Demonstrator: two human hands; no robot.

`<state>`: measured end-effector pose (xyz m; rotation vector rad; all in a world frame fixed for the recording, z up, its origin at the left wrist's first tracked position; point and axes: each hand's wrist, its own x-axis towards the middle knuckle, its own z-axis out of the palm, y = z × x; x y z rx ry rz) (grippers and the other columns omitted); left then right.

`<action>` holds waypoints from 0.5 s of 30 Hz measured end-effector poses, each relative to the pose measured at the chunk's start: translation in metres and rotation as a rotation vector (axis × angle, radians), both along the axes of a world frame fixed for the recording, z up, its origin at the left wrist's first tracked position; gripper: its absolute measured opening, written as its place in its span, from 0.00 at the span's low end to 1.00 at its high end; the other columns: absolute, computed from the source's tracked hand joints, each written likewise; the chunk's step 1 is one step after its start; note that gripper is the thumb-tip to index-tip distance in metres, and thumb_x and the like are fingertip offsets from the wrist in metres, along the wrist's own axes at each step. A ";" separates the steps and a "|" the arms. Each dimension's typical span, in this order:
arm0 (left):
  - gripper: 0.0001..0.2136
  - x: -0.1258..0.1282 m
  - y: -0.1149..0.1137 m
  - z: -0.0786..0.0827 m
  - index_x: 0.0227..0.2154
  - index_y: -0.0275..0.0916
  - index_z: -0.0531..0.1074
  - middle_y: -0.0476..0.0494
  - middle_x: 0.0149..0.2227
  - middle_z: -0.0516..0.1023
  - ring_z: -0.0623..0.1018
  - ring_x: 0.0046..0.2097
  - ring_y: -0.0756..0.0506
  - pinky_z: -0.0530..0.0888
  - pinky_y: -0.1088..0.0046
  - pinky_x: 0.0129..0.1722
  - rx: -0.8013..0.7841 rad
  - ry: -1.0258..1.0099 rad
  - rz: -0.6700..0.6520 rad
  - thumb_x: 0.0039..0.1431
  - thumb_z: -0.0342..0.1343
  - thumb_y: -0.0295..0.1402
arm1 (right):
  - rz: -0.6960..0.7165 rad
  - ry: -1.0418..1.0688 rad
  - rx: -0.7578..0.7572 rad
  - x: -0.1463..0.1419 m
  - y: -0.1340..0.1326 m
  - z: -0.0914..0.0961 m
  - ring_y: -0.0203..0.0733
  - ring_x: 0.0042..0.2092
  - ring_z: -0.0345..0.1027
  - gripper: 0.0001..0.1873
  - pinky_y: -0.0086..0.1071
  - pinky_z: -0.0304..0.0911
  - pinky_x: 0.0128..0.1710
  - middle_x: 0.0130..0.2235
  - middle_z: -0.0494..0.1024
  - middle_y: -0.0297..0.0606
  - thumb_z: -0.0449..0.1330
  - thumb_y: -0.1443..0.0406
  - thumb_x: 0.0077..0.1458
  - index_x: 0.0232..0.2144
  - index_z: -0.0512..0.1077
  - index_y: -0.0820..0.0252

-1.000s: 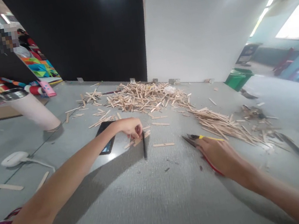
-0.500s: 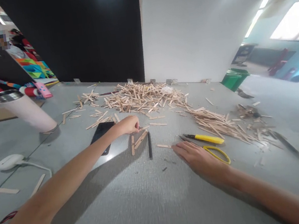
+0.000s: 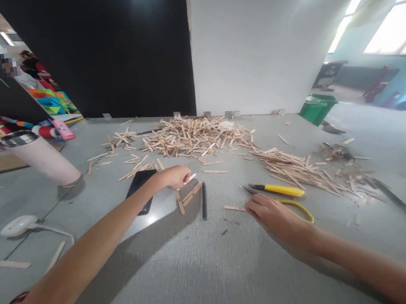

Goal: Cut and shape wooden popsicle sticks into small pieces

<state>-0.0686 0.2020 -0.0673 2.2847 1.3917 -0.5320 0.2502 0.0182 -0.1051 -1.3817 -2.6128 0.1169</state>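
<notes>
Head view: my right hand (image 3: 270,212) pinches a stick (image 3: 234,209) pointing left, roughly paralleling the table's (image 3: 192,285) far edge; left hand (image 3: 175,177), another stick (image 3: 191,178).

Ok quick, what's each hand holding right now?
Left hand: closed, holding a wooden stick.
Right hand: touching a second stick; can't tell if gripping.

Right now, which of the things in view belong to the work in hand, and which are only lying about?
Seemingly in use:
wooden stick pinched in the left hand;
another stick touching the right hand;
black rod;
yellow-handled tool;
stick pile.

Probably just lying about:
phone;
pink bottle;
white device with cable;
green container.
</notes>
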 end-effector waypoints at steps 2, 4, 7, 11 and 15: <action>0.17 -0.004 -0.002 0.005 0.59 0.38 0.75 0.37 0.59 0.78 0.81 0.54 0.38 0.82 0.53 0.53 -0.050 0.057 0.006 0.73 0.62 0.39 | -0.006 -0.038 -0.012 -0.001 0.000 0.000 0.48 0.44 0.76 0.19 0.38 0.70 0.46 0.44 0.80 0.43 0.52 0.83 0.64 0.42 0.76 0.60; 0.17 -0.007 -0.003 0.009 0.59 0.38 0.75 0.37 0.58 0.78 0.82 0.54 0.38 0.82 0.54 0.52 -0.104 0.118 0.023 0.72 0.63 0.39 | -0.007 -0.063 -0.015 -0.001 0.000 -0.002 0.49 0.45 0.76 0.19 0.39 0.70 0.46 0.45 0.80 0.44 0.52 0.84 0.63 0.42 0.75 0.61; 0.18 -0.006 -0.004 0.011 0.59 0.37 0.75 0.37 0.58 0.78 0.82 0.53 0.38 0.82 0.54 0.52 -0.170 0.172 0.041 0.72 0.63 0.39 | -0.011 -0.094 -0.004 -0.001 0.001 -0.006 0.49 0.46 0.76 0.18 0.40 0.71 0.48 0.46 0.79 0.45 0.53 0.84 0.63 0.43 0.75 0.62; 0.17 0.001 -0.007 0.008 0.58 0.37 0.75 0.37 0.57 0.79 0.82 0.52 0.39 0.83 0.55 0.51 -0.239 0.132 0.000 0.72 0.63 0.39 | -0.010 -0.129 0.020 -0.001 0.001 -0.009 0.49 0.46 0.76 0.18 0.39 0.71 0.47 0.47 0.79 0.46 0.53 0.84 0.64 0.45 0.74 0.62; 0.17 0.003 -0.011 -0.002 0.59 0.37 0.75 0.37 0.57 0.79 0.82 0.52 0.39 0.83 0.55 0.50 -0.174 -0.022 -0.059 0.73 0.63 0.39 | -0.002 -0.154 0.049 -0.004 -0.001 -0.005 0.50 0.45 0.76 0.19 0.39 0.70 0.46 0.46 0.80 0.47 0.53 0.84 0.63 0.45 0.74 0.62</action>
